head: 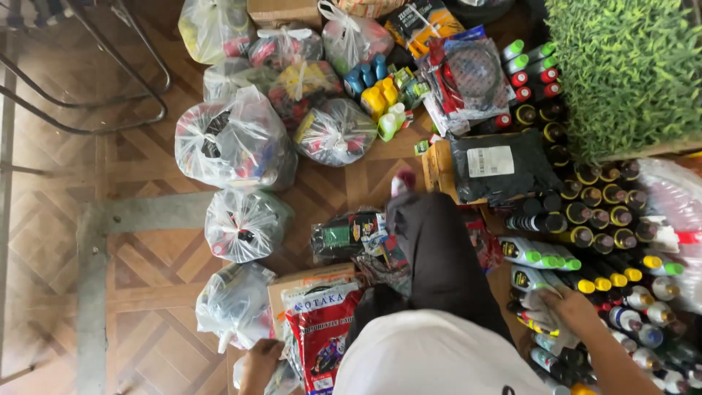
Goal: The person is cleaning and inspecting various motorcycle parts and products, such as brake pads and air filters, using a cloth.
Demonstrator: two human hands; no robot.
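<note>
Right hand [574, 307], fingers clutching a white cloth [541, 311] over the bottles [607, 241]; left hand [259, 362] beside them, fingers hidden, grip unclear.

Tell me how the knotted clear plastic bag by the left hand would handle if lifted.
The clear plastic bag would probably sag and change shape, since its thin film is crumpled around loose contents. Lifted by its knotted top, it would likely swing. It looks well stuffed, so possibly heavier than expected. The left hand rests just beside it.

The floor [146, 256] is brown wood in a herringbone pattern. Clear white bags [234, 143] show mixed reds and yellows, the hedge-like mat [629, 69] is green, and the bottle caps [585, 212] look golden, perhaps yellow.
</note>
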